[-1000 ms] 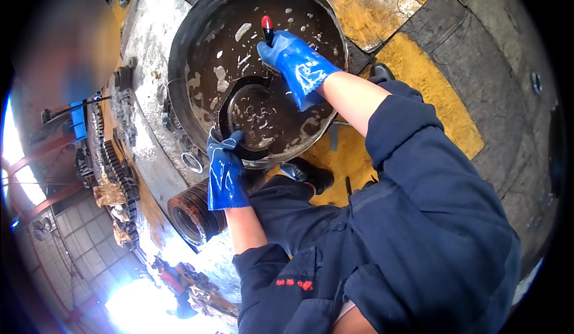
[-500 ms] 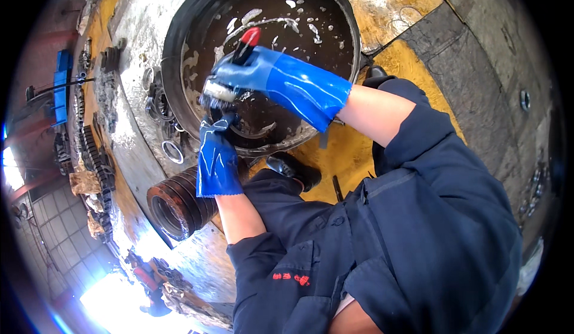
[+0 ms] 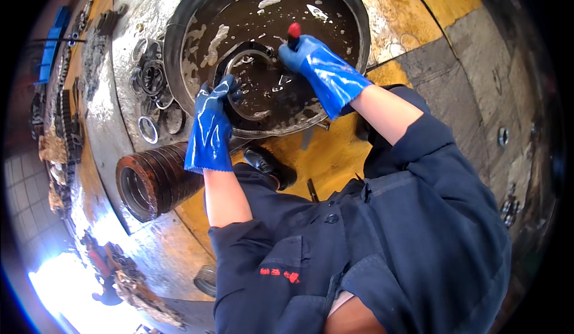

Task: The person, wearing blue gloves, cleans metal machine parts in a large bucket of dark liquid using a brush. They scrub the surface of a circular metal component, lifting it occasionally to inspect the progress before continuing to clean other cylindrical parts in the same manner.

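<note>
My left hand (image 3: pixel 210 124), in a long blue rubber glove, is closed on the near left side of a dark metal ring (image 3: pixel 244 49). The ring is tilted in the brown, foamy liquid of a large round black tub (image 3: pixel 174 53). My right hand (image 3: pixel 314 59), gloved the same way, is wrapped round a brush (image 3: pixel 293 32) with a black, red-ended handle. It is over the tub's right part, apart from the ring. The brush's bristles are hidden by the glove and cannot be made out.
Left of the tub lie several loose metal rings (image 3: pixel 148 129). A row of rusty brown rings (image 3: pixel 128 181) lies on its side by my left forearm. Further left are chain-like metal parts (image 3: pixel 67 116) and a blue object (image 3: pixel 54 44). My shoe (image 3: pixel 269 165) is close to the tub.
My right hand and the brush have moved right, away from my left hand and the ring. The ring now shows more fully. The view has shifted slightly.
</note>
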